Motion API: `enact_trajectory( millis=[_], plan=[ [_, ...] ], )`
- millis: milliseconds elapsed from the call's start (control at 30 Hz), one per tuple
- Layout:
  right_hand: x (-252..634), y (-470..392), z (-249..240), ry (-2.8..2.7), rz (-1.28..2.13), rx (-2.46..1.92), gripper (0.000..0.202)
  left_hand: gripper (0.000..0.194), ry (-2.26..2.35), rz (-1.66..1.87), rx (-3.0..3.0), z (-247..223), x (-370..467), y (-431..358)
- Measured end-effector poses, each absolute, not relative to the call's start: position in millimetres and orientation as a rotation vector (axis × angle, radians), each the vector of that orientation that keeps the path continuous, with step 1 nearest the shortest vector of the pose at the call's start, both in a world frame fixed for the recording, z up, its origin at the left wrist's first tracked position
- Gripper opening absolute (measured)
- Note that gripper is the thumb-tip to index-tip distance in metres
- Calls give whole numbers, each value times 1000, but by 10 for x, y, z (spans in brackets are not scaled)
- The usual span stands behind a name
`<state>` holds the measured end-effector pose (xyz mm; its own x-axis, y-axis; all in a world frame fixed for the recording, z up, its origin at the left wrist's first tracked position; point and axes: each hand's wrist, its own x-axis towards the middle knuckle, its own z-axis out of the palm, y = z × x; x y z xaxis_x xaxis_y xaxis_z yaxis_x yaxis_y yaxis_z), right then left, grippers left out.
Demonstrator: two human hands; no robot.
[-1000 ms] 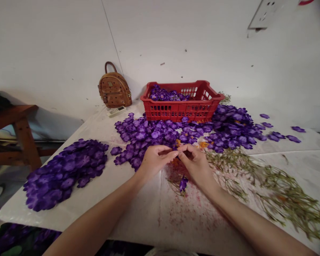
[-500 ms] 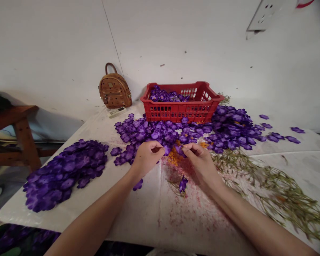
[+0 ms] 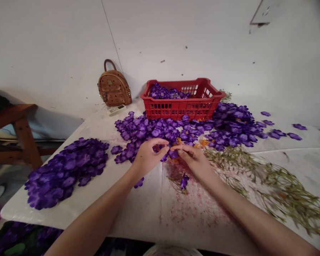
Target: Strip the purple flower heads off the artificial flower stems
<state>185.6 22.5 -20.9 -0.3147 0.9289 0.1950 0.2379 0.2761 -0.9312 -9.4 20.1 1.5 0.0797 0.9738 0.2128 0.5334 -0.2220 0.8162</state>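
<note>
Over the middle of the table, my left hand [image 3: 149,155] and my right hand [image 3: 196,158] meet nearly fingertip to fingertip. A purple fabric flower piece [image 3: 173,154] is pinched between the thumb and fingers of my right hand. My left thumb and forefinger are curled into a near pinch; whatever lies between their tips is too small to make out. Just below the hands a single purple flower on a green stem [image 3: 184,182] lies on the table. Loose purple flower pieces [image 3: 156,132] spread behind them, with small yellow flower centres [image 3: 202,143] among them.
A red plastic crate [image 3: 179,108] holding purple flowers stands at the back. Stacked petals [image 3: 69,170] lie left, green stems [image 3: 288,188] right. A brown mini backpack [image 3: 114,87] and a remote control [image 3: 116,110] sit at the back left. A wooden stool [image 3: 24,131] stands beyond the table.
My hands have come closer together, the right one moving left with its flower piece. My left fingers have shifted, and the piece at their tips no longer shows clearly there.
</note>
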Motion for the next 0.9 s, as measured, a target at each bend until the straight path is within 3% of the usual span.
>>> enact_trajectory(
  millis=[67,200,400,467,667,800,900],
  plan=[
    [1868,231,-221,-1581,1166,-1055,23,11,1456,1142,1945,35,-71,172],
    [1855,220,-211,-1132,1517,-983,17,28,1245,1057,2382,41,-22,137],
    [1891,226,-117,-1045,1705,-942,19,6,1188,1202,2211,-65,19,175],
    [1923,232,-106,-1239,1575,-998,17,6,1274,1248,2046,-79,21,183],
    [1963,173,-154,-2236,667,-1295,8,4,1483,1257,1739,-119,-25,198],
    [1950,159,-209,-2439,471,-1299,13,7,1518,1163,1767,-149,-47,198],
    [1981,205,-219,-2363,527,-1331,15,19,1436,1097,1853,-147,-22,178]
  ],
)
